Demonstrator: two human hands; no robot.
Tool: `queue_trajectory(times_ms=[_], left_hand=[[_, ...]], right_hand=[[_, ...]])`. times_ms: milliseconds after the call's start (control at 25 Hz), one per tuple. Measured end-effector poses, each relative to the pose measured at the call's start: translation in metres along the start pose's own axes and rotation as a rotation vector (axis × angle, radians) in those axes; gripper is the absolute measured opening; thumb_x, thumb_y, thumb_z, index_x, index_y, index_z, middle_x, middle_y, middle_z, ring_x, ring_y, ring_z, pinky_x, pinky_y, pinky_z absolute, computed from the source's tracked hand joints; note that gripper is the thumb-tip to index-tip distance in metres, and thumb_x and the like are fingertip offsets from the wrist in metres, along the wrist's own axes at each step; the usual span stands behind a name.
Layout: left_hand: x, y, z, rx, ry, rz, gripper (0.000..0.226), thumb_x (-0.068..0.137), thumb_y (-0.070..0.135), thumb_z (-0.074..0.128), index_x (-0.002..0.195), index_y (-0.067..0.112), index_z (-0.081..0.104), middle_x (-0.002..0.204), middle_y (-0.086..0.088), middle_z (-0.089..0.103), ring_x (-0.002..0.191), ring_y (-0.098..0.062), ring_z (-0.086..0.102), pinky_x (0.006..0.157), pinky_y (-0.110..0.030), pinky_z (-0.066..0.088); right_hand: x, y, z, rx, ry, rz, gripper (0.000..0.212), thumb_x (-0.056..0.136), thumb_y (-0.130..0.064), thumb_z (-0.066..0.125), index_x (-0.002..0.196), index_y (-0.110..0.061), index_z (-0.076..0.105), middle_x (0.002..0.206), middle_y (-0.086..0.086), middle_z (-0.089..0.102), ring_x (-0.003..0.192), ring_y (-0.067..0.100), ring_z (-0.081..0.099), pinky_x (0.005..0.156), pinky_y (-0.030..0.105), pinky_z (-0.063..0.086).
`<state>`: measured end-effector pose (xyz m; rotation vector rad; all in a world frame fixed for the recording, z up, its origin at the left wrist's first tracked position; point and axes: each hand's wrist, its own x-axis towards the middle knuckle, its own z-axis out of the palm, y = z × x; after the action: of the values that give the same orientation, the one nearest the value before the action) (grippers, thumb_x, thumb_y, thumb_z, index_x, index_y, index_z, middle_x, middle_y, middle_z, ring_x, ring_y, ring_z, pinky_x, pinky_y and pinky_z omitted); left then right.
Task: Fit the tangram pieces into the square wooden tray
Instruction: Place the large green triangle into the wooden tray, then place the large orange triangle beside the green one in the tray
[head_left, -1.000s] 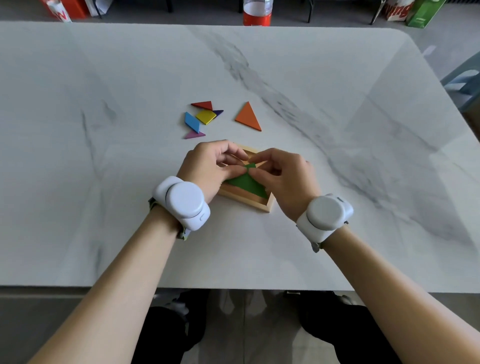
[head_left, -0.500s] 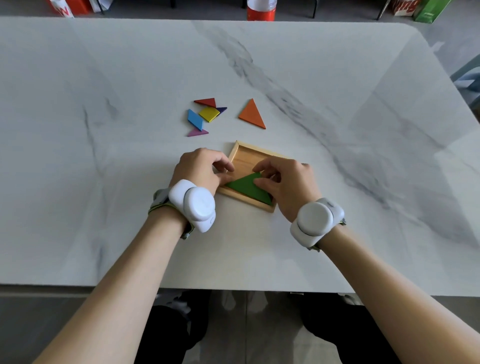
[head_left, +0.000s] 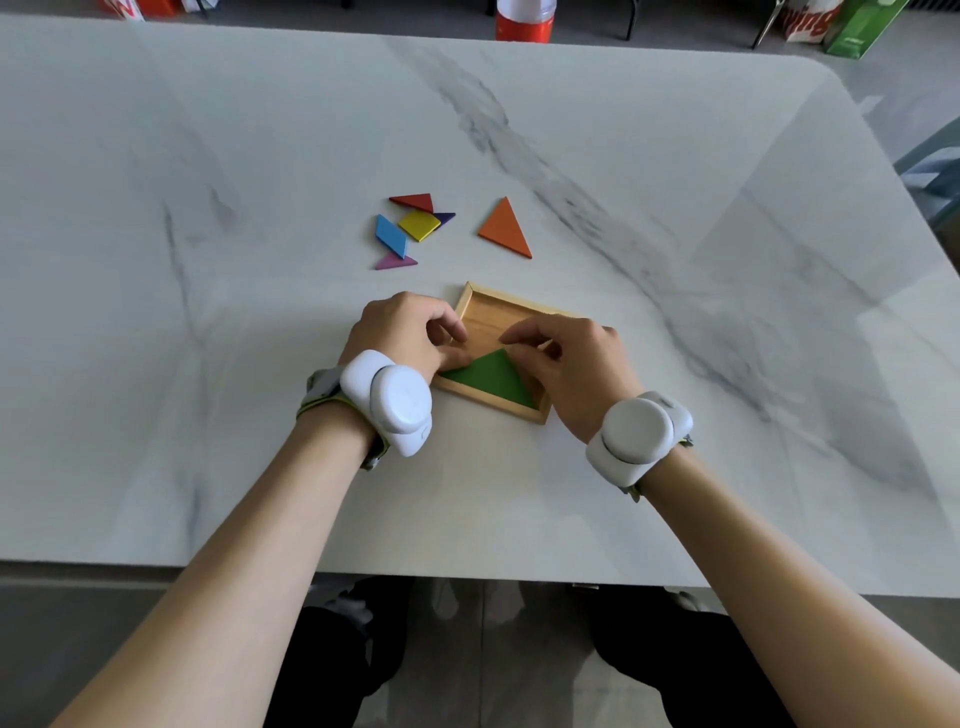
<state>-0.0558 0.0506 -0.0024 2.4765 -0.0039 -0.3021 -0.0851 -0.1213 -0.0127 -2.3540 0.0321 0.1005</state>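
The square wooden tray lies near the table's middle front. A large green triangle lies flat in its near half, long side along the near rim. My left hand grips the tray's left rim, thumb at the triangle's left corner. My right hand covers the tray's right side, fingertips against the triangle's apex and right edge. Loose pieces lie beyond the tray: an orange triangle, a red triangle, a yellow square, a blue parallelogram, a pink triangle and a dark purple triangle.
The white marble table stretches wide on all sides. Past its far edge stand a red-and-white bottle and a green carton. White bands sit on both my wrists. The table's near edge runs just below my forearms.
The green triangle went from held tilted above the tray to lying flat in its near half. Both hands drew apart, uncovering the tray's far part.
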Motion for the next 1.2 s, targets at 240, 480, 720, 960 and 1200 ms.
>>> queue_trajectory(times_ms=[240, 480, 720, 960, 1200], left_hand=[[0.001, 0.001, -0.011, -0.074, 0.130, -0.082, 0.008, 0.081, 0.024, 0.069, 0.088, 0.023, 0.072, 0.083, 0.003, 0.066, 0.083, -0.023, 0.061, 0.072, -0.024, 0.045], [0.001, -0.002, -0.024, -0.106, 0.179, -0.115, 0.006, 0.083, 0.024, 0.064, 0.080, 0.023, 0.069, 0.084, 0.001, 0.068, 0.094, -0.029, 0.065, 0.083, -0.035, 0.055], [0.006, -0.006, -0.029, -0.131, 0.140, -0.133, 0.012, 0.085, 0.032, 0.062, 0.088, 0.022, 0.069, 0.084, 0.002, 0.065, 0.091, -0.028, 0.066, 0.080, -0.034, 0.053], [0.004, -0.002, -0.024, -0.127, 0.120, -0.110, 0.009, 0.084, 0.031, 0.065, 0.088, 0.024, 0.067, 0.087, 0.006, 0.063, 0.092, -0.024, 0.063, 0.076, -0.027, 0.048], [0.002, 0.006, -0.016, -0.091, -0.001, 0.016, 0.024, 0.078, 0.030, 0.075, 0.098, 0.020, 0.066, 0.089, 0.005, 0.064, 0.079, -0.016, 0.055, 0.072, -0.022, 0.037]], right_hand=[[0.035, -0.010, -0.019, 0.006, 0.086, 0.064, 0.016, 0.086, -0.025, 0.063, 0.099, -0.026, 0.070, 0.088, -0.008, 0.066, 0.078, 0.009, 0.058, 0.064, 0.018, 0.041], [0.146, -0.045, -0.007, -0.548, -0.059, 0.148, 0.063, 0.086, -0.048, 0.058, 0.139, -0.023, 0.039, 0.144, 0.008, 0.039, 0.135, 0.027, 0.036, 0.107, 0.033, 0.031], [0.161, -0.060, 0.002, -0.629, -0.100, 0.227, 0.046, 0.093, -0.034, 0.038, 0.132, -0.010, 0.041, 0.138, 0.009, 0.047, 0.130, 0.020, 0.047, 0.107, 0.030, 0.035], [0.137, -0.062, -0.013, -0.597, -0.113, 0.160, 0.037, 0.097, -0.033, 0.040, 0.130, -0.019, 0.046, 0.132, -0.001, 0.051, 0.129, 0.016, 0.046, 0.092, 0.016, 0.039], [0.069, -0.019, -0.034, 0.156, 0.170, 0.021, 0.060, 0.079, -0.003, 0.065, 0.127, -0.035, 0.047, 0.082, 0.004, 0.062, 0.074, 0.024, 0.066, 0.064, 0.033, 0.057]])
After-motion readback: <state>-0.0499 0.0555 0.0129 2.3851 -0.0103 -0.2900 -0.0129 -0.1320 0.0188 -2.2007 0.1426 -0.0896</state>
